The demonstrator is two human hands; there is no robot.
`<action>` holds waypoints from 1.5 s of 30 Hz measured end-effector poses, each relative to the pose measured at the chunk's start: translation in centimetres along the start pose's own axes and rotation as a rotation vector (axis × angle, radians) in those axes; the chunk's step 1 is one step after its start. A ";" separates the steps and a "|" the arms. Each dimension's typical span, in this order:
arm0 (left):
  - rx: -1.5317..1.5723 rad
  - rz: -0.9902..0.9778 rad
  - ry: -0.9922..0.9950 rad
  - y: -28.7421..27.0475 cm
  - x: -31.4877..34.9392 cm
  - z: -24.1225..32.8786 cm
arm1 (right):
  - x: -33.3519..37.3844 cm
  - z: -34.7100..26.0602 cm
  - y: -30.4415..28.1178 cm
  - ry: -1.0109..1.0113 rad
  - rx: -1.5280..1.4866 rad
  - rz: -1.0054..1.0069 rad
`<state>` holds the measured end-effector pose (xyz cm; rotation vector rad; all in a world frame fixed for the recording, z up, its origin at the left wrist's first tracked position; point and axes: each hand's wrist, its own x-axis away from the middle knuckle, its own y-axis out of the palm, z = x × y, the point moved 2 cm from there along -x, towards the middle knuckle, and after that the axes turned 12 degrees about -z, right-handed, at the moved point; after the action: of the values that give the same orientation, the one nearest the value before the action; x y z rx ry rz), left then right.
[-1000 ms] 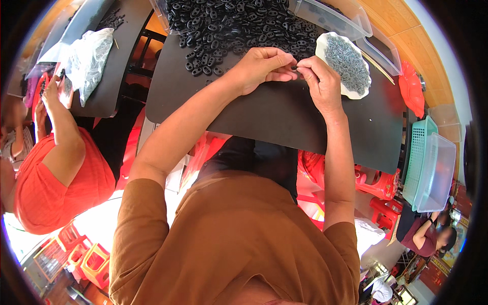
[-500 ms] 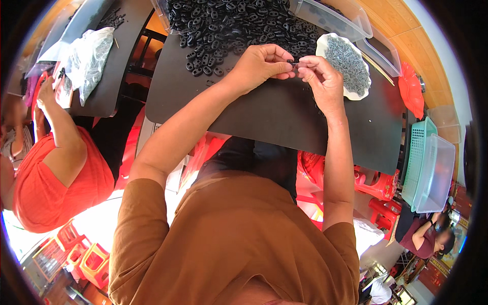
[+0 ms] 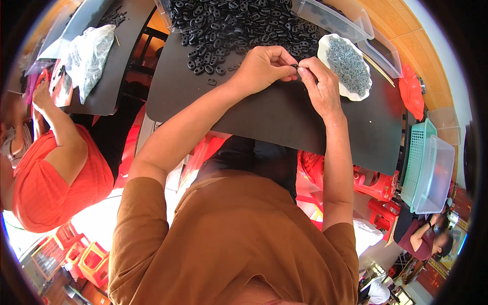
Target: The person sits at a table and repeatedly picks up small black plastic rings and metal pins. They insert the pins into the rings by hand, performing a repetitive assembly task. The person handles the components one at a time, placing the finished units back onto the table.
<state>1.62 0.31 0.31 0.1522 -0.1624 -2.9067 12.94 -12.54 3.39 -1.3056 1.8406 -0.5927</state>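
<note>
My left hand [image 3: 262, 71] pinches a small black two-hole plastic piece [image 3: 295, 66] between thumb and fingertips, above the dark table [image 3: 284, 117]. Meeting it there, my right hand [image 3: 323, 89] has its thumb and forefinger pressed together against the piece's right side. Whatever sits between those right fingertips is covered. Beyond my left hand spreads a large heap of similar black oval two-hole pieces [image 3: 239, 25]. Just right of my right hand is a white scalloped bowl [image 3: 322, 47] filled with small slim grey parts [image 3: 348, 66].
Clear plastic bins [image 3: 335, 23] border the heap at the far right. A red scalloped dish [image 3: 410, 91] and a green basket [image 3: 419, 152] are at the right. A person in red [image 3: 66, 173] works at another table on the left, by a white plastic bag [image 3: 94, 56].
My right fingertips have closed in against the black piece, hiding the thin gap seen between the hands before. Both hands have shifted only slightly.
</note>
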 end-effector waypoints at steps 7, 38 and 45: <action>0.068 0.046 0.032 0.3 -0.2 -0.6 | 0.2 0.3 0.2 0.160 -0.287 -0.041; -1.436 -0.057 0.071 -6.8 8.5 4.5 | 0.7 -0.4 2.1 0.129 -0.237 -0.035; -1.022 0.048 0.140 -6.6 7.3 5.2 | 0.6 -0.4 2.3 0.171 -0.319 -0.048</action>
<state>-7.50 5.51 4.03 0.1575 1.2706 -2.5352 11.24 -12.24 1.69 -1.5502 2.1139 -0.4594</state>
